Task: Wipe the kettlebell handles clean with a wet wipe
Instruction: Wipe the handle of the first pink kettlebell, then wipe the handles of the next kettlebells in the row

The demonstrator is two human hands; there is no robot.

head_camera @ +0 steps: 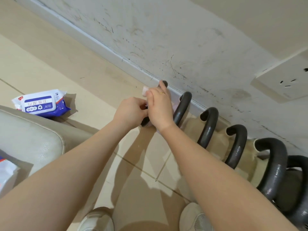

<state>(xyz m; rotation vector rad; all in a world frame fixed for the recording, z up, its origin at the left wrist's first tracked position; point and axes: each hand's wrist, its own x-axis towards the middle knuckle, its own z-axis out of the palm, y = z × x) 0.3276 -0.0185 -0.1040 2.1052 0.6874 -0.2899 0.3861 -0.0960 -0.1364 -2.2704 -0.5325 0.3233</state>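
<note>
Dark kettlebell handle (144, 121) gripped by left hand (131, 112) | right hand (160, 107) presses wet wipe (145, 90) around it | wipe pack (41, 104) on floor (93, 84)

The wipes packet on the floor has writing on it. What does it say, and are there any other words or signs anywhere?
wipes packet: large characters on its white label, seen upside down; they look like "卫生湿巾", though I cannot be sure.
wipes packet: a white cross sign; the smaller print beside it is too blurred to read.
second packet at the left edge: no readable text.
kettlebell handles, wall socket: none.
</note>
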